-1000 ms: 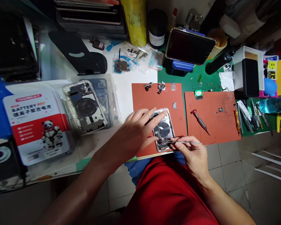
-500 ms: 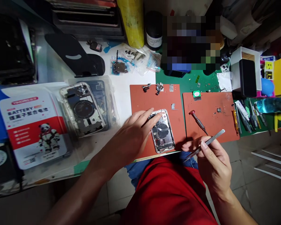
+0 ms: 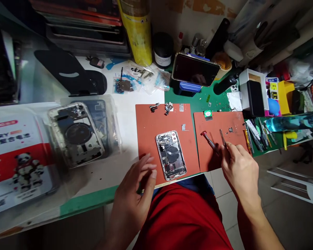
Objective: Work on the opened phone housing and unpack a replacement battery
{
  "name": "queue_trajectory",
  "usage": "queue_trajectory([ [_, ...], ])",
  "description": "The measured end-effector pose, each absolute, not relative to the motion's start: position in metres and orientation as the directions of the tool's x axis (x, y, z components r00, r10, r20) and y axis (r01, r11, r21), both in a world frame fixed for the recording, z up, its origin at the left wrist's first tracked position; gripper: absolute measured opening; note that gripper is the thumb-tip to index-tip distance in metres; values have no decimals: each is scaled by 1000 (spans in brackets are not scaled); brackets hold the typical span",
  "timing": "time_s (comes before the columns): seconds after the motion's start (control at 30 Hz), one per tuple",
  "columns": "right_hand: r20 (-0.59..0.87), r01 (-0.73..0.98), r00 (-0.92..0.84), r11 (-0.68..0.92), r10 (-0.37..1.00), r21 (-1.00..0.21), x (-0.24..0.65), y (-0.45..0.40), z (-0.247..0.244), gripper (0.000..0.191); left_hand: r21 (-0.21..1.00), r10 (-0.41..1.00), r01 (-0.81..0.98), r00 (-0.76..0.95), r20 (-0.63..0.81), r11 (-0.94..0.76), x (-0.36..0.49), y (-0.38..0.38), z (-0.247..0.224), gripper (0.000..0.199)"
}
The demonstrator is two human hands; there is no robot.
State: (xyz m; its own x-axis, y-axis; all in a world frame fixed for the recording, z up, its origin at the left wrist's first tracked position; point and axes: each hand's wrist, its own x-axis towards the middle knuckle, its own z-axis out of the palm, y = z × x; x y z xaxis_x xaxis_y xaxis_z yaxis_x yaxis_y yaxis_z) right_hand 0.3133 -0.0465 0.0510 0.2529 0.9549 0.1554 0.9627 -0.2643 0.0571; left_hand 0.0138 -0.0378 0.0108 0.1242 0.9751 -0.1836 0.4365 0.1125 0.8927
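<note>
An opened phone (image 3: pixel 171 155) lies on the left red-brown mat (image 3: pixel 148 139), its battery and inner parts exposed. My left hand (image 3: pixel 135 191) is just left of the phone at the mat's front edge, holding nothing, fingers loosely bent and thumb apart. Over the right red-brown mat (image 3: pixel 219 121), my right hand (image 3: pixel 241 173) grips metal tweezers (image 3: pixel 222 136) that point away from me. Beside the tweezers lies a screwdriver (image 3: pixel 209 140) with a red cap. Small phone parts (image 3: pixel 169 107) and a thin metal plate (image 3: pixel 183 127) are above the phone.
A phone back housing (image 3: pixel 79 133) lies in a clear tray at left, beside a battery box (image 3: pixel 13 163). A phone on a blue stand (image 3: pixel 189 86) is at the back. Pens and tools (image 3: pixel 261 133), a white box (image 3: pixel 253 74) and a bottle (image 3: pixel 292 123) line the right.
My left hand has drawn back from the phone toward me. The right hand has moved over the right mat, and its tweezers now point away. The camera view has shifted.
</note>
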Motion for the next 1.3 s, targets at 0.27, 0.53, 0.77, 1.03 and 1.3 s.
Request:
queue_trajectory([
  [0.27, 118, 961, 258, -267, 959, 70, 338, -34, 31, 41, 917, 934, 252, 100, -342, 308, 21, -50, 23, 45],
  [0.53, -140, 642, 248, -271, 959, -717, 261, -48, 49, 29, 855, 853, -13, 82, -516, 518, 26, -61, 34, 53],
  [0.77, -415, 226, 341, -502, 844, -835, 221, -48, 38, 37, 844, 854, -134, 122, -506, 519, 35, -67, 30, 55],
  [1.03, -451, -2, 404, -492, 796, -871, 212, -48, 40, 40, 826, 844, -172, 108, -525, 537, 37, -67, 30, 54],
  [1.3, -600, -276, 261, -537, 756, -797, 225, -34, 35, 52, 843, 847, -91, 88, -524, 531, 34, -57, 35, 54],
])
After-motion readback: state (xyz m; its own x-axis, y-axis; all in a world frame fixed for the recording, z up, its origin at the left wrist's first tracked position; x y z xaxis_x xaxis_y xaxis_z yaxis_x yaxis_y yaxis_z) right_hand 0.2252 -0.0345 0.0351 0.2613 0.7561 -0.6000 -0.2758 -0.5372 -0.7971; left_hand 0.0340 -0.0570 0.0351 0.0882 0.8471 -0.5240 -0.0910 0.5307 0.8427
